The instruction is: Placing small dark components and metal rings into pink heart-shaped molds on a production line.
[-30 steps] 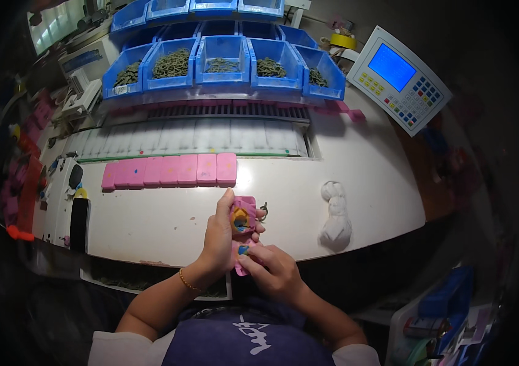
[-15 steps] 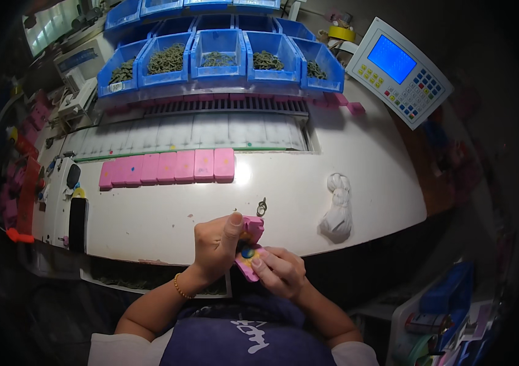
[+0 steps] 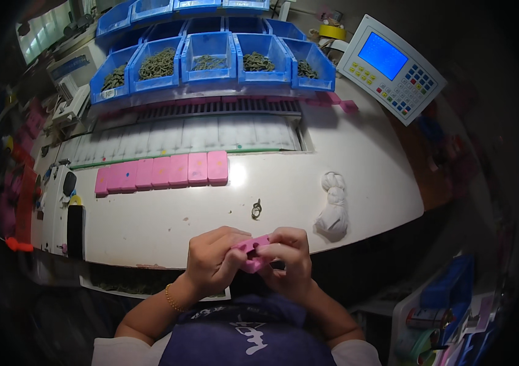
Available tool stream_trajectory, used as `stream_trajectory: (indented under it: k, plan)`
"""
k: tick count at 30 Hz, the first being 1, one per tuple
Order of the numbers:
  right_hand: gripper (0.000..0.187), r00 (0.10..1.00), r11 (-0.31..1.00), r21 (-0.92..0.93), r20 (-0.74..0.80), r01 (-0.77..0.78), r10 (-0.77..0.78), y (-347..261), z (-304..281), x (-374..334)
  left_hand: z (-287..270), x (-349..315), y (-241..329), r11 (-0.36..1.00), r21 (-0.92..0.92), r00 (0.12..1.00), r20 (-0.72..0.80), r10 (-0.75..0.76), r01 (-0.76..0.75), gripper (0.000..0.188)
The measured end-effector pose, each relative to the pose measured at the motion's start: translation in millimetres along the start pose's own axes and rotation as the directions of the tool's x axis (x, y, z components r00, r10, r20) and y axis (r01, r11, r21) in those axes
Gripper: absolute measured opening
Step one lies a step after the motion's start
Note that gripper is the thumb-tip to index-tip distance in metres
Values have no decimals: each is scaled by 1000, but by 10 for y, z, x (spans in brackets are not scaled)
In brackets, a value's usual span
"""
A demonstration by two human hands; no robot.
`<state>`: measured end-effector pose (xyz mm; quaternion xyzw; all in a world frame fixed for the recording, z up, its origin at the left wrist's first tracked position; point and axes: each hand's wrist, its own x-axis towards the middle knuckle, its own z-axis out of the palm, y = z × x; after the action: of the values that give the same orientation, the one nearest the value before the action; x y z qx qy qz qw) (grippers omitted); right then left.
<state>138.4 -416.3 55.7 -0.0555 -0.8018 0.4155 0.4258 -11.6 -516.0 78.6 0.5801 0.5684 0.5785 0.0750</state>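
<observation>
Now the two pink mould pieces (image 3: 252,265) are brought together between the hands, just below the middle of the frame. A second ago they were spread apart, their yellow and blue patches showing; half a second ago they stood at an angle to each other, a patch still in view. At this moment the patches are out of sight and an edge with dark recesses faces up. To judge by that, the step in hand is fitting the halves against each other, though whether they meet fully cannot be told, as fingers cover much of the seam.

The left hand (image 3: 214,259) grasps the left side of the pieces, fingers curled over the far edge, thumb pressed near the front. The right hand (image 3: 289,259) grips the right side with bent fingers, a fingertip close to the recess; its thumb is partly hidden.

Just above the hands, a small greenish metal ring piece (image 3: 256,210) lies on the white tabletop (image 3: 375,183); it was partly behind the fingers a second ago and now shows whole. Further up and left runs a row of pink blocks (image 3: 160,172), its order unchanged. Right of centre lies a white wrapped bundle (image 3: 333,213). Blue bins (image 3: 209,72) fill the top centre, some holding greenish pieces, and a keypad panel (image 3: 392,68) stands at upper right.
</observation>
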Motion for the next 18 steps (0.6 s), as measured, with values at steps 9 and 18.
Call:
stream_trajectory:
  k: [9, 18]
  plan:
    - [41, 902, 885, 232, 262, -404, 343, -110, -212, 229, -32, -129, -52, 996, 22, 985, 149, -89, 86, 39]
    - [28, 946, 917, 248, 175, -312, 274, -87, -197, 203, 70, -149, -68, 996, -91, 1000, 13, -21, 22, 28]
